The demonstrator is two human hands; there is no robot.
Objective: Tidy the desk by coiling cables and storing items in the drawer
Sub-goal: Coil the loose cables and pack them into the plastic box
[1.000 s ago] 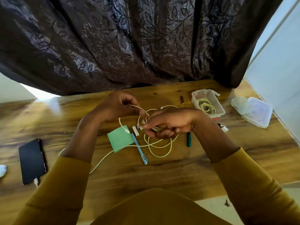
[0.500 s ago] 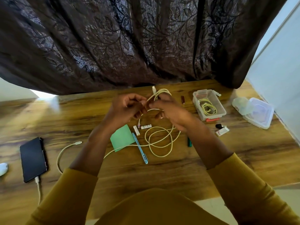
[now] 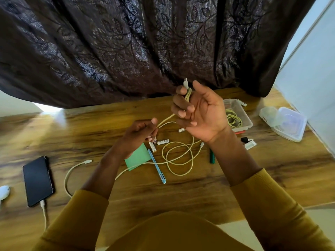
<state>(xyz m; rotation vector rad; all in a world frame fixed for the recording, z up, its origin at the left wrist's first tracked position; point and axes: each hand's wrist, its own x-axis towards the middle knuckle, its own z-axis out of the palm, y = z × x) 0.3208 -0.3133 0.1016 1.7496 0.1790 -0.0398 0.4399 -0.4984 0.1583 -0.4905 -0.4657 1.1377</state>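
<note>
Dark leaf-patterned curtain (image 3: 126, 48) hangs across the twelve o'clock half of my view, hiding whatever lies behind the wooden tabletop (image 3: 272, 169). My right hand (image 3: 201, 115) is raised, palm toward me, fingers curled round a folded bunch of the pale yellow cable (image 3: 178, 158); its plug pokes up past my fingertips. My left hand (image 3: 139, 134), lower and toward nine o'clock of the right, pinches the same cable where it slopes down; the motion blur there hides the exact grip. The rest of the cable lies looped on the tabletop at the middle, crossing a green card (image 3: 139, 156) and a blue pen (image 3: 156, 166). At three o'clock, my right hand partly covers a clear box (image 3: 243, 116) holding another coiled cable. At eight o'clock lies a black phone (image 3: 38, 180), plugged in, its lead cut off by my sleeve.
</note>
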